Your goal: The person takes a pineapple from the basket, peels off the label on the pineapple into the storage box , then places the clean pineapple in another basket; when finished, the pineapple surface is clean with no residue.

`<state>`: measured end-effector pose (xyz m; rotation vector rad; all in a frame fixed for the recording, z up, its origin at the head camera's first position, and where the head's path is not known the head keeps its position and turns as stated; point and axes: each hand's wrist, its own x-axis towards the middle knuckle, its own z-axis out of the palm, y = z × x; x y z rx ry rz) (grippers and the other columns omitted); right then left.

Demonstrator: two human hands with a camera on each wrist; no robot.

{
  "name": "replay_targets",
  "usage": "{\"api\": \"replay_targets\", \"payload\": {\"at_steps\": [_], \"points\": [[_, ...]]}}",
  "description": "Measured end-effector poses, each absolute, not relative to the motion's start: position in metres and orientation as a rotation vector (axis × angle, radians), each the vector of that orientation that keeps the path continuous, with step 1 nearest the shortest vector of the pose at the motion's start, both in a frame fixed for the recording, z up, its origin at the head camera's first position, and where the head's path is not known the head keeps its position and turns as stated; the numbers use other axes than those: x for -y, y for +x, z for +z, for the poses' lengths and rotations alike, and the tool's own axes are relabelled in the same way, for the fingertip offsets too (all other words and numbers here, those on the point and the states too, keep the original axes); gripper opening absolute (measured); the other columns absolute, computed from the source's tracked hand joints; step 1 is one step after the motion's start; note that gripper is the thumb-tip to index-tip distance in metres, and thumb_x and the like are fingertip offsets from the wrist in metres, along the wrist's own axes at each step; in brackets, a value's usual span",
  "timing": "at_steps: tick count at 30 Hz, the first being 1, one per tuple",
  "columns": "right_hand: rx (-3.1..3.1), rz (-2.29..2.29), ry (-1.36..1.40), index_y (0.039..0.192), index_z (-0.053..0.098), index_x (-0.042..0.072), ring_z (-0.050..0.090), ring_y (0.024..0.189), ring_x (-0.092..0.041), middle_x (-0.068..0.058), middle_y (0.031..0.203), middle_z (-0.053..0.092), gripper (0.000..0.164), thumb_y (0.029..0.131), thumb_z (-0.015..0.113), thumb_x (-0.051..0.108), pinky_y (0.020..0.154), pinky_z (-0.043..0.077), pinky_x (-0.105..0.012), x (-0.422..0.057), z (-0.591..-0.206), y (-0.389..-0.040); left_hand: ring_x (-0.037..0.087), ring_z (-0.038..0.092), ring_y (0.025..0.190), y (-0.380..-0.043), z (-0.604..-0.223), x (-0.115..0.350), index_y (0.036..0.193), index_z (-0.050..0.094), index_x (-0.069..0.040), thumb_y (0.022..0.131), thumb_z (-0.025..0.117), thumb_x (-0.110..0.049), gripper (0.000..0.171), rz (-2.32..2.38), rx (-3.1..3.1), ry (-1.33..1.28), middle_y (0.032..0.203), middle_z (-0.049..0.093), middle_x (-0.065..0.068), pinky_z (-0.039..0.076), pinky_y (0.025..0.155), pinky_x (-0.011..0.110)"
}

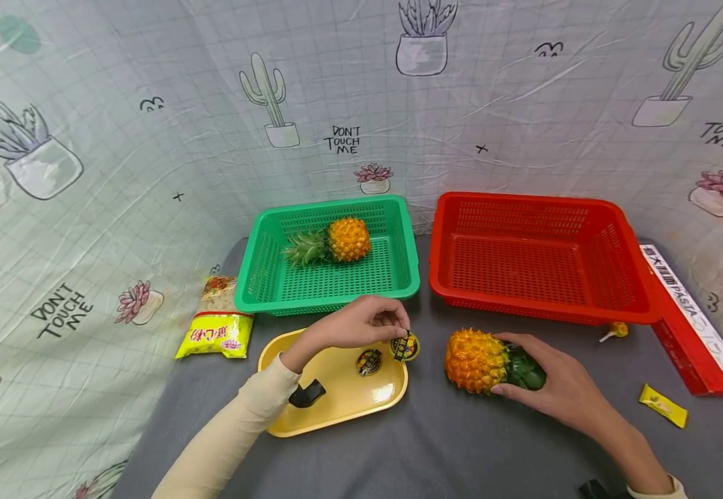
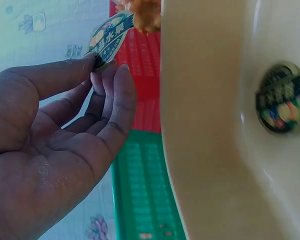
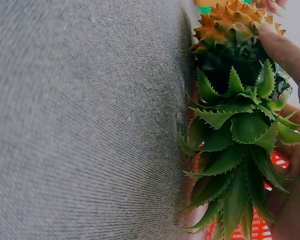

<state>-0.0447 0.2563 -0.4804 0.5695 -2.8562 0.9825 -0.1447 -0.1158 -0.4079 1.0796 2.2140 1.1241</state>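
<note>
My left hand (image 1: pixel 367 324) pinches a round fruit sticker (image 1: pixel 405 346) between thumb and fingertips, over the right rim of a yellow tray (image 1: pixel 336 409). In the left wrist view the sticker (image 2: pixel 110 41) shows a dark band with pale lettering. Another such sticker (image 1: pixel 369 362) lies in the tray, near a small black piece (image 1: pixel 308 394). My right hand (image 1: pixel 554 378) grips an orange pineapple (image 1: pixel 475 360) around its leafy end as it lies on the grey cloth. Toothed green leaves (image 3: pixel 235 165) fill much of the right wrist view.
Behind the tray stands a green basket (image 1: pixel 330 305) with another pineapple (image 1: pixel 349 240) inside. To its right is a red basket (image 1: pixel 542 305). A pasta box (image 1: pixel 698 333), a lollipop (image 1: pixel 617 330), a yellow packet (image 1: pixel 663 406) and a yellow bag (image 1: pixel 218 334) lie around the sides.
</note>
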Motion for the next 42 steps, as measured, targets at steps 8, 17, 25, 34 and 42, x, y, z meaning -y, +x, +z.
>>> {"api": "replay_targets", "payload": {"at_steps": [8,17,25,34,42], "points": [[2.872,0.964,0.553,0.150,0.056,0.031,0.064,0.115,-0.026,-0.002,0.139,0.063,0.080,0.083,0.086,0.062,0.088,0.051,-0.061,-0.257,-0.482,-0.045,0.028,0.066,0.078,-0.139,-0.413,0.140,0.108,0.072,-0.011,0.106,0.069,-0.014,0.005,1.067,-2.204,1.044,0.092,0.070,-0.001,0.052,0.072,0.029],[2.870,0.958,0.557,0.151,0.055,0.032,0.064,0.115,-0.026,-0.001,0.140,0.063,0.080,0.083,0.085,0.062,0.087,0.051,-0.060,-0.257,-0.482,-0.045,0.013,0.070,0.086,-0.130,-0.425,0.156,0.107,0.072,-0.009,0.103,0.072,-0.008,0.004,1.021,-2.159,1.007,0.098,0.069,-0.006,0.056,0.078,0.030],[2.862,0.974,0.559,0.151,0.055,0.032,0.064,0.115,-0.025,0.000,0.140,0.063,0.080,0.083,0.087,0.060,0.087,0.052,-0.060,-0.258,-0.484,-0.045,0.022,0.068,0.084,-0.127,-0.432,0.162,0.109,0.071,-0.003,0.102,0.069,-0.002,0.007,1.013,-2.066,0.957,0.100,0.070,-0.001,0.054,0.075,0.028],[2.851,0.984,0.578,0.152,0.056,0.030,0.064,0.115,-0.025,0.001,0.141,0.062,0.081,0.083,0.087,0.060,0.086,0.052,-0.059,-0.257,-0.484,-0.045,0.009,0.064,0.083,-0.128,-0.441,0.171,0.107,0.072,-0.003,0.100,0.067,0.004,0.012,0.902,-2.065,0.981,0.096,0.071,-0.001,0.053,0.076,0.027],[2.855,0.972,0.569,0.152,0.055,0.030,0.064,0.115,-0.026,-0.001,0.140,0.063,0.082,0.083,0.087,0.060,0.086,0.052,-0.060,-0.257,-0.484,-0.045,0.007,0.061,0.081,-0.125,-0.445,0.175,0.104,0.071,-0.002,0.097,0.069,0.007,0.012,0.845,-2.077,0.981,0.093,0.069,0.001,0.051,0.075,0.025]]}}
